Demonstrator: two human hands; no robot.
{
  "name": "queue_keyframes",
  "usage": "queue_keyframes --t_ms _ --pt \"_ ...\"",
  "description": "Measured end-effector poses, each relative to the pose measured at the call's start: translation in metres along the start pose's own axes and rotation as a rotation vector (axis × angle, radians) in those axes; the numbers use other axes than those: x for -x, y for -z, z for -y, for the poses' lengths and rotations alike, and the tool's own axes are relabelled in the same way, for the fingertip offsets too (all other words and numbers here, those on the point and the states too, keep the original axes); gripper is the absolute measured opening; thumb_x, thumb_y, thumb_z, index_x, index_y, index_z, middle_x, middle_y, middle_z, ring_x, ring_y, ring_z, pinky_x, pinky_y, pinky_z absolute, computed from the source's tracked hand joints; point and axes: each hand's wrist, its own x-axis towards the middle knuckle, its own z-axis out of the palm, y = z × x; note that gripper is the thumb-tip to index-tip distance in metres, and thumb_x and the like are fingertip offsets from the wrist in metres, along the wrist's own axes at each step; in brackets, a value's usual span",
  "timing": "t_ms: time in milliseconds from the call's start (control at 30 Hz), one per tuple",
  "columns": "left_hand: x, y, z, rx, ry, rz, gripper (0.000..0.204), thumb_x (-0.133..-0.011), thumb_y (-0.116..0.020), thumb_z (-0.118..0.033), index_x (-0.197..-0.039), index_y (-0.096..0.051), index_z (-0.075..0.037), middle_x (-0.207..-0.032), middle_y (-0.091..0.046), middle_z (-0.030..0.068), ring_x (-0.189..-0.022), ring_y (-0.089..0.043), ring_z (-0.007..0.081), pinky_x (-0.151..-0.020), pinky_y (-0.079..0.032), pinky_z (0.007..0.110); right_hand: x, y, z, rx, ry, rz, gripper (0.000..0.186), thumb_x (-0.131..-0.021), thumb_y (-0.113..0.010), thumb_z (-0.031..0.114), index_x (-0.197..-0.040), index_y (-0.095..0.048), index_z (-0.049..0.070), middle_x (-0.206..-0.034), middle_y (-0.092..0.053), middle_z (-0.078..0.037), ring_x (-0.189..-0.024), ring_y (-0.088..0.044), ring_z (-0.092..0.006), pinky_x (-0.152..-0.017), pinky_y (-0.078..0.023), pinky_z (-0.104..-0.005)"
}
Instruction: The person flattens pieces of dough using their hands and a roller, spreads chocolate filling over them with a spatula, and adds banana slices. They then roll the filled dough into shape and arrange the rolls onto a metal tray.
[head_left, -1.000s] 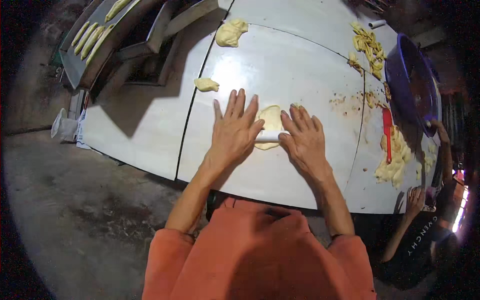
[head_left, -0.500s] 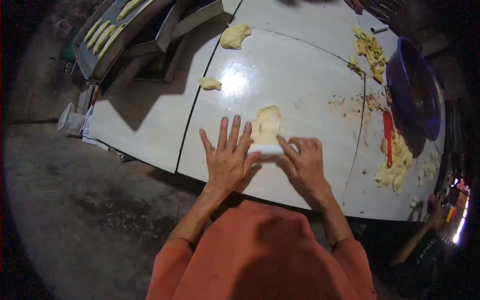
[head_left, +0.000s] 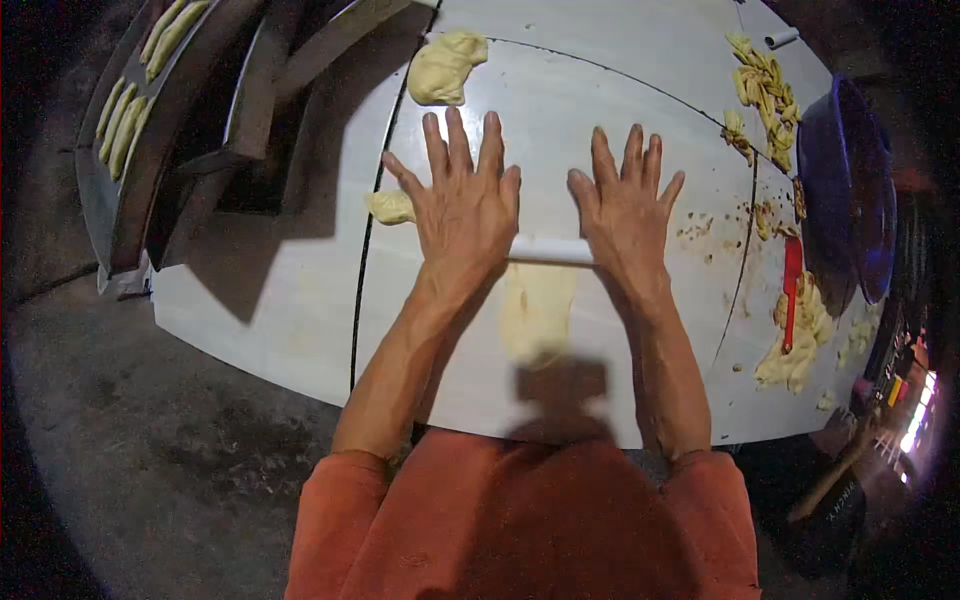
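Observation:
A white rolling pin (head_left: 553, 250) lies across the far end of a flattened strip of dough (head_left: 537, 305) on the white table. My left hand (head_left: 467, 210) is spread flat over the pin's left end, fingers stretched forward. Over the pin's right end lies my right hand (head_left: 625, 210), its fingers likewise straight and apart. Just left of my left hand sits a small piece of dough (head_left: 390, 207), partly hidden by it. Farther off rests a larger lump of dough (head_left: 445, 68).
Metal trays (head_left: 215, 150) at the far left hold several dough sticks (head_left: 125, 125). On the right stand a purple basin (head_left: 840, 190), a red spatula (head_left: 791, 290) on dough (head_left: 805, 345), and a pile of dough strips (head_left: 765, 95). A person's arm (head_left: 835, 485) shows at the lower right.
Both hands have moved forward, rolling the pin from the dough's near end to its far end. My right fingers have straightened. The dough strip now lies nearer to me.

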Motion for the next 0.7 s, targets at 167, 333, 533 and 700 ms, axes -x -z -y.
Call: queue_keyframes --t_ms 167,333,533,700 --pt "-0.058 -0.03 0.012 -0.031 -0.093 -0.16 0.054 -0.104 -0.053 -0.037 -0.153 -0.046 -0.017 -0.16 -0.039 0.0183 -0.153 -0.025 0.0399 -0.113 -0.005 0.082 -0.04 -0.003 -0.021 -0.346 0.249 -0.163 0.056 -0.096 -0.065 0.041 -0.143 -0.058 0.011 -0.15 -0.049 -0.023 -0.142 -0.042 -0.0406 -0.118 -0.029 -0.0595" --pt "-0.024 0.014 0.014 0.23 -0.156 -0.288 0.048 -0.097 -0.063 -0.024 -0.144 -0.057 -0.013 -0.151 -0.05 0.0135 -0.146 -0.037 0.0353 -0.115 -0.014 0.075 0.047 0.054 -0.013 -0.33 0.546 0.191 0.055 -0.088 -0.073 0.025 -0.141 -0.06 0.015 -0.121 -0.065 -0.016 -0.107 -0.063 -0.0354 -0.093 -0.05 -0.0459" --pt "0.061 0.043 0.021 0.445 -0.231 -0.132 0.039 -0.094 -0.066 -0.013 -0.131 -0.061 -0.006 -0.134 -0.061 0.0126 -0.129 -0.054 0.0331 -0.115 -0.029 0.059 0.047 0.079 -0.029 -0.437 0.253 0.227 0.04 -0.097 -0.061 0.016 -0.134 -0.06 0.002 -0.11 -0.067 -0.016 -0.099 -0.062 -0.0362 -0.089 -0.048 -0.0463" --pt "0.079 0.042 0.0 0.231 -0.402 0.234 0.06 -0.101 -0.057 -0.034 -0.151 -0.041 -0.003 -0.154 -0.046 0.0177 -0.146 -0.037 0.0375 -0.121 -0.017 0.067 0.059 0.062 -0.035 -0.101 0.176 -0.067 0.044 -0.098 -0.062 0.023 -0.136 -0.059 0.001 -0.137 -0.059 -0.019 -0.128 -0.054 -0.0372 -0.111 -0.037 -0.0522"
